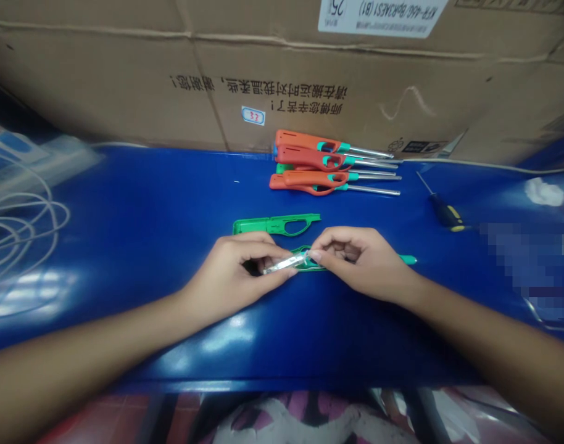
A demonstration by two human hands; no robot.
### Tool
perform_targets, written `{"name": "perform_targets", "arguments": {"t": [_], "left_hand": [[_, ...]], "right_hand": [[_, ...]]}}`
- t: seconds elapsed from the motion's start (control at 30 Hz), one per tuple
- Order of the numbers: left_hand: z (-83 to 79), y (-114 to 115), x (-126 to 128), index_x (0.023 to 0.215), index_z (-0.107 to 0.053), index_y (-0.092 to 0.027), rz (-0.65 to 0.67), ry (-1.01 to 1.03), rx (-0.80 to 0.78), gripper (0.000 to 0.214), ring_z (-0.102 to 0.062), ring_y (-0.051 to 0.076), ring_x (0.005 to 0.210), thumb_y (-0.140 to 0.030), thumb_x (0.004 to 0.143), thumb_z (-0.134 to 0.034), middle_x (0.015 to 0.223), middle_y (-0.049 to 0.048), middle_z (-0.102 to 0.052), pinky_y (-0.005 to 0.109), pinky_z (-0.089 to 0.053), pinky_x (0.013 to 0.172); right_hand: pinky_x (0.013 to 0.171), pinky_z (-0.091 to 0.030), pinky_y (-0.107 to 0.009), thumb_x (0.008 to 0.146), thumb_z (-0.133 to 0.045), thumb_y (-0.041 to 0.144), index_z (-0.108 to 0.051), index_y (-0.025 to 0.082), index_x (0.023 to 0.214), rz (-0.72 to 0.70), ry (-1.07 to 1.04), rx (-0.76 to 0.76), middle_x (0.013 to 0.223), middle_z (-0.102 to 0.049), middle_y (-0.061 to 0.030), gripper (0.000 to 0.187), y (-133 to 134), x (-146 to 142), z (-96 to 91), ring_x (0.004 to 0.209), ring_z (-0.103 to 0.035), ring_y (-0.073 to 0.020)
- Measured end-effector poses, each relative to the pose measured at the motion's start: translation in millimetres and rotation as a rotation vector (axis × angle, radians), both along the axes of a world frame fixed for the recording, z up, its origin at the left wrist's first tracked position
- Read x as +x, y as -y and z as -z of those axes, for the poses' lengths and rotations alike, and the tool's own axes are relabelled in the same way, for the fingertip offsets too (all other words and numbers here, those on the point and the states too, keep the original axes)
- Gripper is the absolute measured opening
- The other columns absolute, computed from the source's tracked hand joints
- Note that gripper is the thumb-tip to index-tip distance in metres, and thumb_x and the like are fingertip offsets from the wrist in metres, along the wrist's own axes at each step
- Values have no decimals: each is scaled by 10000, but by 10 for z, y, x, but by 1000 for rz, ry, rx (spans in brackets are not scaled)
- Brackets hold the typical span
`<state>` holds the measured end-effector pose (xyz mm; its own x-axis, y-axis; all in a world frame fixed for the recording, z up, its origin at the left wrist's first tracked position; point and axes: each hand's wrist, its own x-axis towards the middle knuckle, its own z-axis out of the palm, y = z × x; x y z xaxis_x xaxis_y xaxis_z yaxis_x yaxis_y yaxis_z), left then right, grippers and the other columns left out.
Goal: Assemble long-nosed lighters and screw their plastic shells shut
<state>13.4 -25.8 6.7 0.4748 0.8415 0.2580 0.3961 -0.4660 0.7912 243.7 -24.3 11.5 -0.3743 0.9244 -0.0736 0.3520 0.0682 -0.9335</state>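
My left hand [240, 265] pinches a slim, clear-silvery lighter fuel tank [282, 264] between thumb and fingers. At the tank's right end, the thumb and forefinger of my right hand [363, 262] are pressed together on a small part that their tips hide. Beneath both hands lies a green lighter body [303, 251], partly covered, with a teal tip [408, 259] showing past my right hand. Just beyond my left hand rests a separate green handle shell half [277, 226] with a trigger loop.
Several orange and red gas lighters [310, 160] with metal nozzles are piled by a large cardboard box [138, 86]. A black-and-yellow screwdriver [448, 214] lies to the right. White cable coils [23, 216] lie at the left. The blue table's front edge [263, 385] is near me.
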Motion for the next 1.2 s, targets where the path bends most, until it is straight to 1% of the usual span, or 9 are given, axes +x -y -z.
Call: {"name": "perform_targets", "arguments": {"t": [0.23,0.43,0.53,0.63,0.7,0.77,0.9,1.07,1.2], "left_hand": [[7,-18,-14,981,-801,-174,16,-23,-48,148,-627,118,677,-248,861,-757,834,38,-719,227,-469,577],[1,-17,-9,985,-801,-178,17,-21,-37,148,-642,123,686,-248,864,-755,844,40,-731,230,-485,590],[-33,-41,-44,1017,-800,-185,13,-34,-12,173,-667,133,727,-261,867,-755,888,44,-746,237,-518,641],[-104,-92,-116,1047,-796,-217,57,-107,20,197,-686,142,771,-292,869,-760,935,35,-759,244,-536,695],[-154,-131,-166,1066,-787,-233,117,-202,21,231,-684,143,755,-309,848,-781,918,22,-763,242,-529,676],[-190,-165,-203,1035,-784,-235,160,-287,32,210,-683,148,754,-308,838,-788,905,13,-765,249,-524,679],[-205,-209,-229,955,-775,-220,179,-359,57,124,-683,161,776,-290,853,-760,913,20,-759,262,-519,699],[-219,-219,-240,1006,-758,-209,184,-396,52,174,-674,149,753,-289,851,-755,959,32,-746,243,-505,661],[-251,-205,-248,1022,-770,-224,192,-395,81,159,-684,141,773,-305,913,-688,960,29,-751,228,-508,668]], "right_hand": [[542,-402,-251,895,-664,329,-765,171,896,-21,31,114,819,-696,-45,188,-2,21,38,625,-533,-110],[537,-409,-253,899,-665,338,-760,185,898,-22,45,127,815,-695,-40,180,-8,28,30,619,-529,-113],[540,-414,-257,900,-661,347,-746,176,950,-15,23,108,851,-681,-48,198,2,34,16,627,-517,-113],[554,-424,-263,914,-645,350,-732,174,1009,16,2,97,911,-676,-63,218,13,39,12,662,-535,-121],[582,-445,-268,924,-635,347,-726,177,1015,28,-4,90,970,-686,-78,213,16,39,13,732,-580,-140],[610,-467,-272,932,-626,336,-724,180,1012,32,-10,89,1011,-694,-87,201,15,35,13,809,-617,-162],[621,-483,-273,939,-619,322,-726,191,1008,41,-8,104,1009,-702,-81,182,10,30,8,844,-639,-173],[614,-473,-273,945,-610,311,-724,191,994,42,3,107,987,-704,-77,172,23,27,5,824,-636,-168],[578,-442,-261,949,-598,287,-721,190,1002,30,25,171,958,-686,-63,165,30,30,-6,738,-596,-136]]}}
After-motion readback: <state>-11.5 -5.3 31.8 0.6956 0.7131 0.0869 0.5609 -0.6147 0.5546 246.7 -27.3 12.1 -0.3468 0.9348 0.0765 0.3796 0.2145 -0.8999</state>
